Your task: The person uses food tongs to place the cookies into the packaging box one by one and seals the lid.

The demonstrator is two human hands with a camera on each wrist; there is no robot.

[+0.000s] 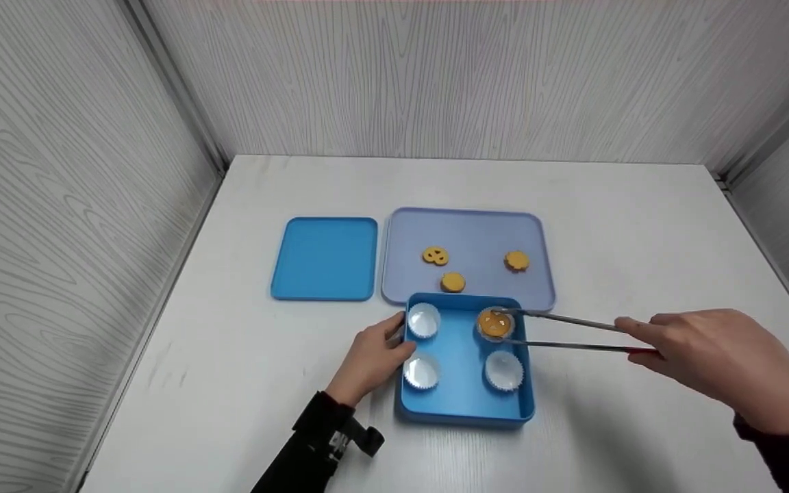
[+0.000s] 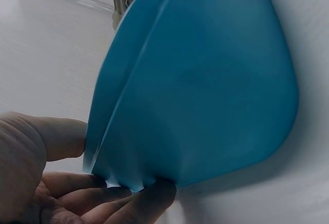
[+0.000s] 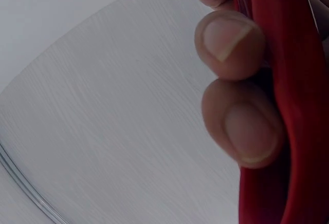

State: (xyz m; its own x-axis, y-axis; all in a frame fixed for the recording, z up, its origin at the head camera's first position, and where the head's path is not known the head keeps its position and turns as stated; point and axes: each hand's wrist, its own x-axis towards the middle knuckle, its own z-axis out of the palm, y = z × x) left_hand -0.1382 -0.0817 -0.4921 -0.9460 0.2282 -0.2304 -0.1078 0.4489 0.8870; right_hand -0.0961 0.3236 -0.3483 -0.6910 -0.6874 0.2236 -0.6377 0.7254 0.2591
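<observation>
My left hand (image 1: 372, 359) grips the left wall of a blue box (image 1: 459, 400), thumb at the rim and fingers against the side. In the left wrist view the blue box (image 2: 216, 90) fills much of the frame. My right hand (image 1: 716, 349) holds metal tongs (image 1: 572, 346); their red handle (image 3: 293, 80) shows in the right wrist view. The tong tips stand on either side of a golden-brown cookie (image 1: 495, 324) in the far-right paper cup. Three other white cups stand in the box: far left (image 1: 424, 320), near left (image 1: 421, 371) and near right (image 1: 504, 371).
Behind the box lies a lilac tray (image 1: 470, 226) with a pretzel-shaped cookie (image 1: 435, 256), a round cookie (image 1: 453, 282) and a scalloped cookie (image 1: 516, 261). To its left lies a flat blue lid or tray (image 1: 326, 259). Pale wood-grain panels (image 1: 435, 82) enclose the white table (image 1: 641, 226).
</observation>
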